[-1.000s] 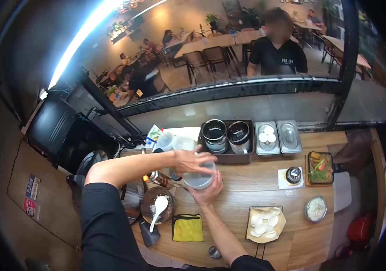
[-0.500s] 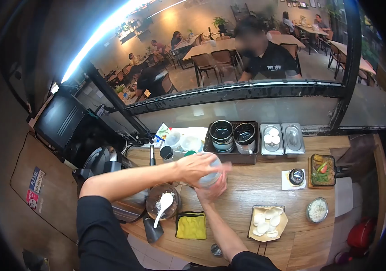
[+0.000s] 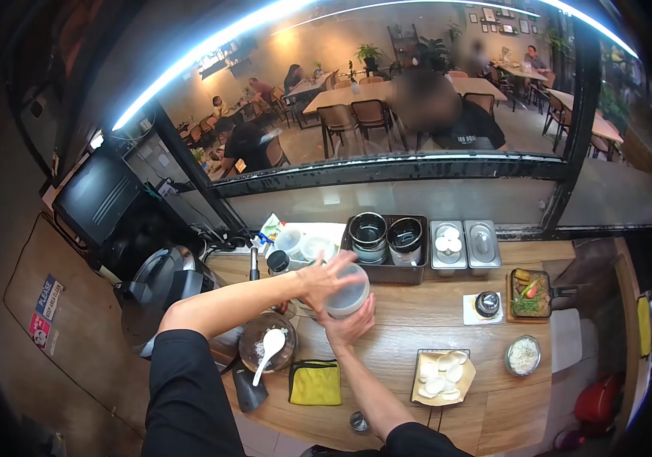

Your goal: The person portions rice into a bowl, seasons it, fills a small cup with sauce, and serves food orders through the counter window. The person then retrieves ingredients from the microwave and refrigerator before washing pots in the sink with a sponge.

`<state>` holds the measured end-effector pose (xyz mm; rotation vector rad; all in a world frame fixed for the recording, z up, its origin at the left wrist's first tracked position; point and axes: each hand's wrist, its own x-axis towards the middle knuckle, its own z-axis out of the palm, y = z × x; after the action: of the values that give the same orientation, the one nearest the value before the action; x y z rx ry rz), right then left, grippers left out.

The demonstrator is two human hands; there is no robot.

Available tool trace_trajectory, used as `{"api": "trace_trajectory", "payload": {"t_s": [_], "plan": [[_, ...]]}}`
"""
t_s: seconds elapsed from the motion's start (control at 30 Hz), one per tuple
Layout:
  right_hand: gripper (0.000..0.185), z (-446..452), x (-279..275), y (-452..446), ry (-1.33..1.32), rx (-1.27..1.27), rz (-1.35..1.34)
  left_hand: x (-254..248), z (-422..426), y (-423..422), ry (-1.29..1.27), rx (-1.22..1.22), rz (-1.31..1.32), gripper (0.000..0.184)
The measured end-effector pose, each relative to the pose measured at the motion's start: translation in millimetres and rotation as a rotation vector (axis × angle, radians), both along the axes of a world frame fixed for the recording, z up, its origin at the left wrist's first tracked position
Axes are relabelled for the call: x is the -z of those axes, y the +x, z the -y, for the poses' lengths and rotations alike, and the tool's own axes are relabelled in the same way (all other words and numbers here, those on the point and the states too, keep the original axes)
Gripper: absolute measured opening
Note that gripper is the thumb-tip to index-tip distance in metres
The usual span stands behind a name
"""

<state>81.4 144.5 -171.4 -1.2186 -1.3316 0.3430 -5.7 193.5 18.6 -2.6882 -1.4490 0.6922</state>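
in the head view, the dark basket (image 3: 396,274) sits at the back of the wooden counter (image 3: 410,327), with dark bowls (image 3: 368,231) stacked inside it. the plastic tub (image 3: 347,298) is in front of the basket, a little to its left, tilted between the two hands. the right hand (image 3: 351,324) grasps the tub round its near lower side. the left hand (image 3: 326,280) is released, its fingers spread and blurred at the tub's upper left; whether they touch it, i cannot tell.

just left of the basket are clear round containers (image 3: 289,240), and farther left of it stands a bottle with a black cap (image 3: 278,263). just right of the basket are two metal pans (image 3: 482,245), the nearer one holding round white pieces. farther right of the basket are a dark jar (image 3: 486,305) on a white square and a black skillet of food (image 3: 529,295) on a board, with a bowl of white food (image 3: 522,356) nearer the person.

well in front of the basket, a paper-lined tray (image 3: 457,387) holds white pieces. in front of the basket and to its left lie a yellow cloth (image 3: 316,383) and a bowl (image 3: 246,344) with a white spoon (image 3: 270,350). beyond the basket, past the window frame, is a person in a black shirt (image 3: 470,129).
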Motion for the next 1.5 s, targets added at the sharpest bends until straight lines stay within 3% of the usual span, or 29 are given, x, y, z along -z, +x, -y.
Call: {"api": "trace_trajectory", "payload": {"t_s": [0.03, 0.1, 0.17, 0.23, 0.3, 0.37, 0.4, 0.43, 0.5, 0.57, 0.63, 0.67, 0.77, 0.83, 0.87, 0.9, 0.97, 1.03, 1.1, 1.13, 1.17, 1.2, 1.23, 1.27, 1.33, 1.4, 1.5], "plan": [[0.118, 2, -2, -1, -0.021, -0.008, 0.012, -3, -5, -1, 0.007, 0.003, -0.002, 0.144], [0.119, 4, 3, -3, -0.023, 0.003, 0.012, -5, -20, 3, -0.085, 0.458, -0.212, 0.147], [0.119, -1, 6, -6, -0.025, 0.019, 0.011, -7, -35, 9, -0.098, 0.483, -0.171, 0.142], [0.120, 0, 3, -3, -0.008, 0.026, 0.025, 0, -41, 12, -0.244, 0.259, -0.018, 0.135], [0.119, 3, 3, -2, -0.014, 0.024, 0.026, 9, -30, 8, -0.177, 0.207, 0.057, 0.132], [0.119, 2, 0, -3, -0.014, 0.015, 0.021, 13, -14, 11, -0.056, -0.292, 0.183, 0.130], [0.118, 4, -1, -3, -0.023, 0.021, 0.026, 6, -4, 24, 0.003, -0.458, 0.223, 0.129], [0.117, 6, -2, -3, -0.034, 0.027, 0.031, 0, 0, 27, -0.002, -0.467, 0.224, 0.129], [0.113, 7, -1, -3, -0.019, 0.022, 0.037, -11, 4, 30, 0.148, -0.804, 0.528, 0.129], [0.107, 9, -7, 2, -0.034, -0.008, 0.042, -21, 29, 18, 0.120, -0.811, 0.967, 0.126], [0.091, 16, -20, 25, -0.071, -0.065, 0.084, -17, 85, 19, -0.092, -0.875, 1.606, 0.119], [0.083, 12, -26, 37, 0.036, -0.085, 0.010, -8, 116, 17, -0.212, -0.900, 1.894, 0.116], [0.046, -21, -47, 72, 0.257, -0.186, -0.113, 68, 216, 16, -0.556, -0.982, 2.613, 0.099], [0.024, -51, -75, 87, 0.177, -0.352, -0.110, 128, 261, 26, -0.388, -1.123, 2.917, 0.086], [0.020, -61, -93, 91, 0.122, -0.451, -0.032, 147, 282, 31, -0.328, -1.166, 3.035, 0.069], [0.018, -73, -109, 89, 0.072, -0.553, 0.037, 170, 292, 33, -0.349, -1.193, 3.058, 0.069], [0.012, -97, -120, 78, 0.106, -0.758, 0.313, 209, 316, 37, 0.247, -1.470, 2.742, 0.052], [0.009, -106, -131, 59, 0.322, -0.827, 0.737, 204, 318, 39, 0.613, -1.633, 2.491, 0.046], [0.009, -105, -147, 39, 0.524, -0.949, 1.226, 208, 320, 47, 0.972, -1.550, 1.863, 0.049], [0.012, -105, -144, 26, 0.462, -0.961, 1.479, 194, 323, 55, 0.961, -1.571, 1.870, 0.049], [0.012, -103, -140, 16, 0.452, -0.974, 1.492, 176, 330, 64, 1.058, -1.408, 1.416, 0.055], [0.013, -103, -136, 6, 0.444, -0.958, 1.719, 166, 334, 69, 1.104, -1.208, 0.977, 0.060], [0.014, -104, -131, -1, 0.434, -0.927, 1.942, 188, 347, 78, 0.995, -1.070, 1.125, 0.066], [0.015, -105, -127, -5, 0.462, -0.945, 1.957, 209, 359, 86, 0.881, -0.923, 1.261, 0.071], [0.015, -104, -130, -6, 0.396, -0.959, 1.967, 206, 351, 97, 0.412, -0.646, 1.442, 0.079], [0.015, -101, -130, -9, 0.327, -0.966, 1.974, 207, 338, 115, 0.165, -0.587, 1.508, 0.088], [0.015, -102, -125, -4, 0.075, -0.980, 2.014, 233, 326, 139, 0.120, -0.548, 1.509, 0.097]]}}
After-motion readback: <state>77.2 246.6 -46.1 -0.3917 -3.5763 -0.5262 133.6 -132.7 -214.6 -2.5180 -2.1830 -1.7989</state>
